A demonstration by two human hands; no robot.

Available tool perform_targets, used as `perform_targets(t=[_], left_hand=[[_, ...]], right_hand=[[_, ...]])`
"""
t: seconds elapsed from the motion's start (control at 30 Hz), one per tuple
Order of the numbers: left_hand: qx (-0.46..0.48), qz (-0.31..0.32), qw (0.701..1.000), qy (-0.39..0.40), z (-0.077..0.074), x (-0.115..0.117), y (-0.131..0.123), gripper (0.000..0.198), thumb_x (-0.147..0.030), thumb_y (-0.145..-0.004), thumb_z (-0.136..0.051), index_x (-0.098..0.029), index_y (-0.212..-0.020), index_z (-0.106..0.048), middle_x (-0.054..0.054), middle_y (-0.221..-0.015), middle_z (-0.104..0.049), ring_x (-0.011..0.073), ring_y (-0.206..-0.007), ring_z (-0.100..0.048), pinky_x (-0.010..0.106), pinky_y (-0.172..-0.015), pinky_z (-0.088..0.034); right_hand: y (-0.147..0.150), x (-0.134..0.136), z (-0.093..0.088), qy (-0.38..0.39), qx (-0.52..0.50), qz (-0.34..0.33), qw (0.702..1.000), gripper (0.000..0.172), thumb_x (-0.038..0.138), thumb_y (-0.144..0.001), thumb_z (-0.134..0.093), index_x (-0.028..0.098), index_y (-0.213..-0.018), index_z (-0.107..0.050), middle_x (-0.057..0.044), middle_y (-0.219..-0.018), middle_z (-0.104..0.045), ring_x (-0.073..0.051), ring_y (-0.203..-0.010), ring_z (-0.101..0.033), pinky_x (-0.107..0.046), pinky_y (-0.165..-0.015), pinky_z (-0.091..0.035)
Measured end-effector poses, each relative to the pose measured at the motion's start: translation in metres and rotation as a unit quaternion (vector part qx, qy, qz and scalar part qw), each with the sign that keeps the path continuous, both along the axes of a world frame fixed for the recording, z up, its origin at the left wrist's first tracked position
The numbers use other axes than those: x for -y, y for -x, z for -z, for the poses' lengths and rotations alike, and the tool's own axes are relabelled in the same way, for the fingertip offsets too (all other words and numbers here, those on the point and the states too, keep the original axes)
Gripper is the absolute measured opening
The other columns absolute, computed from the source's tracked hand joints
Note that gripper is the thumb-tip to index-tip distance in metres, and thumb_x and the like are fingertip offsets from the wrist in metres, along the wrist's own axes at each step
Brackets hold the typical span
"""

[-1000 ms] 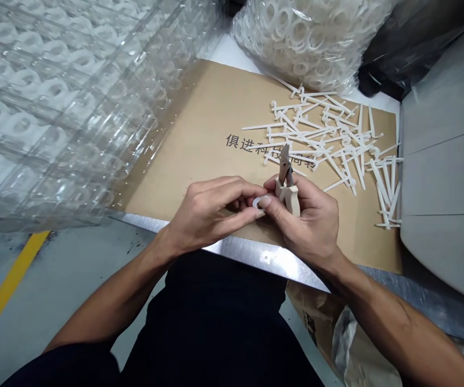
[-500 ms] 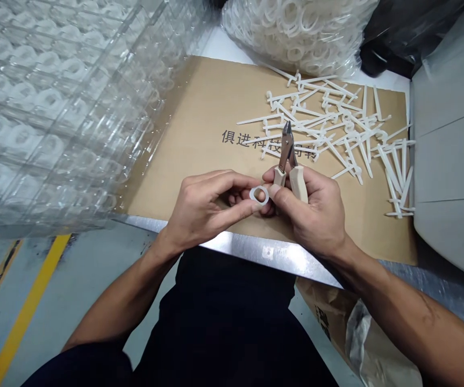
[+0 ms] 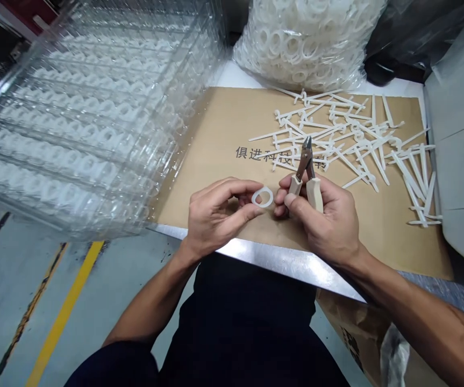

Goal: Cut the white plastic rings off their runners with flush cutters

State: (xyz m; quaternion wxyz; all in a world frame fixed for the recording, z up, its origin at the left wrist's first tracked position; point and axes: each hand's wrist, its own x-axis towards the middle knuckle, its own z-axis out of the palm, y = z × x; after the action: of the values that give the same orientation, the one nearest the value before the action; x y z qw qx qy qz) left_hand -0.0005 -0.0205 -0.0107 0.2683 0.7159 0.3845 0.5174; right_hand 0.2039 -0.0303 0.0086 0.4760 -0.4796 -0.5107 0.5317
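Looking down past the dark-clothed lap [image 3: 251, 328], I come first to the shiny metal edge [image 3: 288, 266] of the worktable, with both bare hands above it. My left hand [image 3: 218, 217] has thumb and forefinger pinched together on a translucent white plastic ring [image 3: 270, 197], held up over the cardboard and just beside the right fingers, not touching them. The ring looks flat and slightly oval – a pale, smooth-looking band around a wide open hole, its face turned towards my view. My right hand [image 3: 332, 220] is closed around cream-handled metal cutters [image 3: 305, 156], which point away from me; their handles stand apart, though I can't tell whether the small blade tips meet.

Beneath lies a brown cardboard sheet [image 3: 215, 140] with black printed characters, partly covered by loose white plastic stems [image 3: 409, 175] with hooked or crossed ends. To the left stand clear plastic trays [image 3: 94, 123] packed with rows of white rings. Farthest off sits a clear plastic bag [image 3: 308, 48] – bulging with more pale rings.
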Motion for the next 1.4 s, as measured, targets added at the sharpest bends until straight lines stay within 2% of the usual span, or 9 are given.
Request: perform_targets(t=[0.2,0.53,0.77,0.97,1.17,1.3,1.4], left_hand=[[0.022,-0.022,0.999,0.011,0.007,0.001,0.003,0.030,-0.025,-0.083,-0.089,-0.021,-0.111,-0.077,0.005,-0.089,-0.077,0.0166,-0.077,-0.074,0.030,-0.073,-0.063],[0.063,-0.001,0.997,-0.038,0.007,-0.001,0.006,0.038,-0.008,-0.080,-0.087,-0.020,-0.115,-0.077,0.002,-0.093,-0.077,0.0110,-0.079,-0.072,0.021,-0.073,-0.059],[0.022,0.023,0.998,-0.057,0.005,-0.002,0.006,0.039,-0.011,-0.079,-0.089,-0.019,-0.116,-0.077,0.002,-0.090,-0.078,0.0125,-0.078,-0.073,0.022,-0.071,-0.059],[-0.018,0.025,0.994,-0.101,0.002,-0.004,0.004,0.037,-0.016,-0.078,-0.091,-0.019,-0.112,-0.076,0.001,-0.087,-0.077,0.0116,-0.075,-0.072,0.020,-0.066,-0.057],[-0.006,0.034,0.998,-0.045,0.007,0.001,0.004,0.039,-0.026,-0.079,-0.092,-0.018,-0.109,-0.068,0.001,-0.088,-0.074,0.0129,-0.075,-0.072,0.022,-0.068,-0.060],[-0.027,0.090,0.995,-0.040,0.004,0.001,0.004,0.031,-0.022,-0.083,-0.088,-0.018,-0.103,-0.065,0.002,-0.090,-0.074,0.0138,-0.080,-0.074,0.023,-0.073,-0.061],[-0.045,0.079,0.995,-0.039,-0.001,0.000,0.002,0.023,-0.018,-0.085,-0.085,-0.018,-0.098,-0.065,0.002,-0.087,-0.075,0.0129,-0.079,-0.074,0.021,-0.072,-0.059]], right_hand=[[-0.001,-0.001,0.001,-0.003,0.004,-0.002,1.000,0.008,0.020,-0.093,-0.067,0.018,-0.101,-0.068,-0.002,-0.085,-0.072,-0.017,-0.067,-0.070,-0.036,-0.071,-0.059],[0.000,-0.002,0.002,-0.002,-0.024,-0.012,1.000,0.012,0.023,-0.089,-0.068,0.017,-0.099,-0.066,-0.002,-0.083,-0.070,-0.018,-0.065,-0.069,-0.036,-0.068,-0.058],[-0.002,-0.003,0.006,-0.041,-0.009,-0.043,0.998,0.016,0.025,-0.090,-0.074,0.017,-0.103,-0.069,-0.001,-0.084,-0.069,-0.016,-0.068,-0.065,-0.032,-0.070,-0.054],[0.000,-0.004,-0.002,-0.055,-0.036,-0.078,0.995,0.016,0.025,-0.083,-0.082,0.018,-0.091,-0.070,0.002,-0.076,-0.065,-0.014,-0.066,-0.059,-0.027,-0.062,-0.049],[0.002,-0.006,-0.004,-0.028,-0.066,-0.060,0.996,0.015,0.021,-0.080,-0.082,0.017,-0.091,-0.072,0.001,-0.077,-0.067,-0.013,-0.065,-0.060,-0.027,-0.061,-0.049],[0.002,-0.007,-0.004,-0.013,-0.071,-0.068,0.995,0.014,0.019,-0.081,-0.081,0.017,-0.093,-0.073,0.001,-0.077,-0.068,-0.014,-0.066,-0.062,-0.027,-0.063,-0.051],[0.002,-0.007,-0.005,-0.009,-0.063,-0.077,0.995,0.013,0.019,-0.081,-0.080,0.017,-0.092,-0.073,0.000,-0.078,-0.068,-0.015,-0.069,-0.063,-0.028,-0.065,-0.052]])
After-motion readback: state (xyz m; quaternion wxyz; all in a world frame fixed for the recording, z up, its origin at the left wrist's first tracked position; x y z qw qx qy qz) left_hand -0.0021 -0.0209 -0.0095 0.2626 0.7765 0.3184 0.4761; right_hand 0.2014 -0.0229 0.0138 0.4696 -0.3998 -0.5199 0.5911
